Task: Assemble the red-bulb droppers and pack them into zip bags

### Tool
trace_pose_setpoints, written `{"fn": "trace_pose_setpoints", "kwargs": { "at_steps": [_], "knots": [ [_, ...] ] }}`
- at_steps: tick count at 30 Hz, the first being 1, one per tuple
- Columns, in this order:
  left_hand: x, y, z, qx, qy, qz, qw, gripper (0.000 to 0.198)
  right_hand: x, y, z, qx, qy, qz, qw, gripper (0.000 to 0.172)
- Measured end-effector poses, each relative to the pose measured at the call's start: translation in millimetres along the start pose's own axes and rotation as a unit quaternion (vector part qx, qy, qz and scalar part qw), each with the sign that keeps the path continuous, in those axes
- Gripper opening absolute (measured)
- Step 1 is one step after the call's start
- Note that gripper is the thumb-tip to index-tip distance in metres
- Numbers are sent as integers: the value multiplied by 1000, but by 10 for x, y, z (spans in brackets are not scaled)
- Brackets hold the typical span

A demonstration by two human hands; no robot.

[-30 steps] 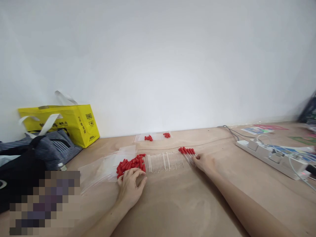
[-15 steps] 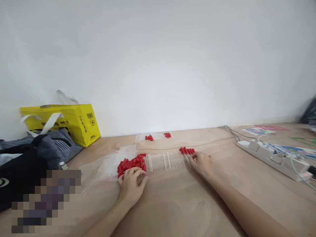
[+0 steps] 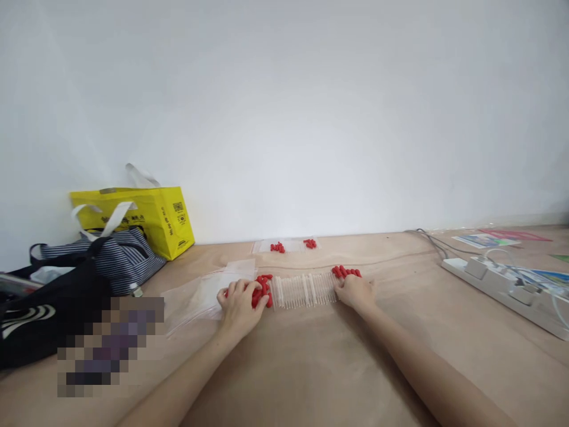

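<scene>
A row of clear thin tubes (image 3: 304, 289) lies across the wooden table (image 3: 311, 367). My left hand (image 3: 239, 305) rests on the pile of red caps (image 3: 263, 289) at the row's left end, fingers curled over them. My right hand (image 3: 354, 292) lies against the right end of the row, fingers bent beside the red-capped tubes (image 3: 345, 271). What either hand pinches is hidden.
Clear plastic bags (image 3: 200, 290) lie left of the caps. A second small batch of red caps and tubes (image 3: 291, 244) sits by the wall. A yellow bag (image 3: 142, 216), a striped bag (image 3: 113, 258) and a black bag (image 3: 53, 308) stand at left. A white power strip (image 3: 502, 287) with cables is at right.
My left hand has slid forward onto the red cap pile. My right hand has drawn in against the right end of the tube row. The view has shifted a little to the left.
</scene>
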State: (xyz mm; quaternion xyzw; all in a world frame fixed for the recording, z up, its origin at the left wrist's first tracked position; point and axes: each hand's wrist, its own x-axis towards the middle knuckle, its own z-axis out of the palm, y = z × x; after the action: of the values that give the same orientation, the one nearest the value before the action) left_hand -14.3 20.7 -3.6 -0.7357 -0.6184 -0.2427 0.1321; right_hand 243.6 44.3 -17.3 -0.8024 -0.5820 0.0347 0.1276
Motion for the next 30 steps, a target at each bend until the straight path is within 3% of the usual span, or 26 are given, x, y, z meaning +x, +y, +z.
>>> {"fn": "trace_pose_setpoints", "kwargs": {
  "at_steps": [5, 11, 16, 19, 23, 25, 27, 30],
  "knots": [
    [219, 1, 47, 57, 3, -6, 998, 24, 12, -7, -9, 7, 0, 4, 1000, 30],
    [277, 83, 118, 82, 7, -19, 996, 30, -69, -23, -50, 28, 11, -15, 999, 32],
    [312, 129, 122, 83, 9, -20, 996, 25, -324, -7, -26, 101, 79, -112, 985, 23],
    [302, 190, 57, 67, 12, -11, 998, 23, -506, 20, 21, 151, 51, -217, 963, 20],
    [147, 284, -87, 20, -3, 60, 998, 18, -662, 61, 44, 182, 11, -329, 927, 17],
    [-2, 313, -129, -22, -34, 138, 990, 13, -689, 82, 39, 183, -6, -351, 918, 16],
    [-169, 325, -130, -105, -83, 251, 959, 12, -691, 99, 39, 183, -21, -359, 915, 14],
    [-375, 322, -88, -173, -116, 257, 944, 10, -674, 112, 53, 195, -29, -355, 914, 12]
  ]
}}
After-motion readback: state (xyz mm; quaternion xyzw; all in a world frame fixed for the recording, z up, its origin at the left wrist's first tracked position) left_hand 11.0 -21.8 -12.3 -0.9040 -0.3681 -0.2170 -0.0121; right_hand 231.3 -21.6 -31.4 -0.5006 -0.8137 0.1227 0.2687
